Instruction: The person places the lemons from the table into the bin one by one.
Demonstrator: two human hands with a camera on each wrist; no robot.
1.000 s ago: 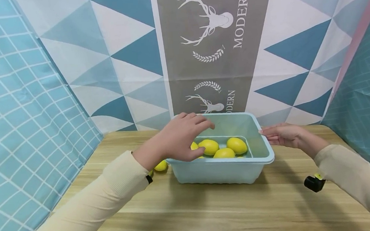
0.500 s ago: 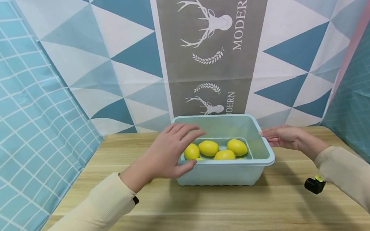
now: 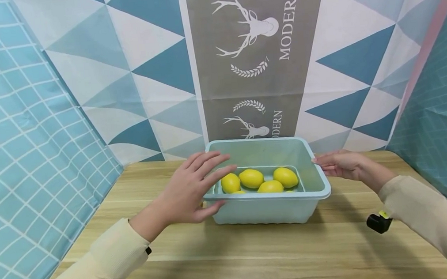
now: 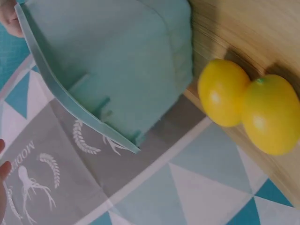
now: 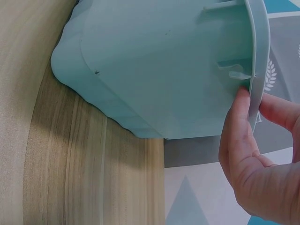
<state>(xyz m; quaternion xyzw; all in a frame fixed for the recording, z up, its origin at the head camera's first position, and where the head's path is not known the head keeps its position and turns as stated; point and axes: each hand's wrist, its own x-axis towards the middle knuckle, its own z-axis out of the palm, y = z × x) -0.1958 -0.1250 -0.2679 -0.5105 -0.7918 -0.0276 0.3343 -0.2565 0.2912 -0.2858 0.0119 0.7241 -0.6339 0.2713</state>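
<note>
A pale blue plastic bin (image 3: 262, 211) stands upright on the wooden table, with several yellow lemons (image 3: 252, 178) on its floor. My right hand (image 3: 343, 166) pinches the rim on the right side; in the right wrist view the thumb and fingers (image 5: 240, 126) lie on opposite sides of that rim (image 5: 258, 56). My left hand (image 3: 193, 188) hovers by the bin's left end, fingers spread and holding nothing. In the left wrist view one lemon (image 4: 224, 92) and another lemon (image 4: 272, 114) sit side by side on the table outside the bin. My left hand mostly hides them from the head view.
Wooden tabletop (image 3: 234, 267) extends in front of the bin. A patterned cloth backdrop (image 3: 162, 82) rises close behind it. Blue tiled-print sheets enclose the left side (image 3: 11, 131) and the right side (image 3: 441, 116).
My left hand has drawn back leftward and toward me from above the bin, uncovering a lemon inside. My right hand stays at the rim.
</note>
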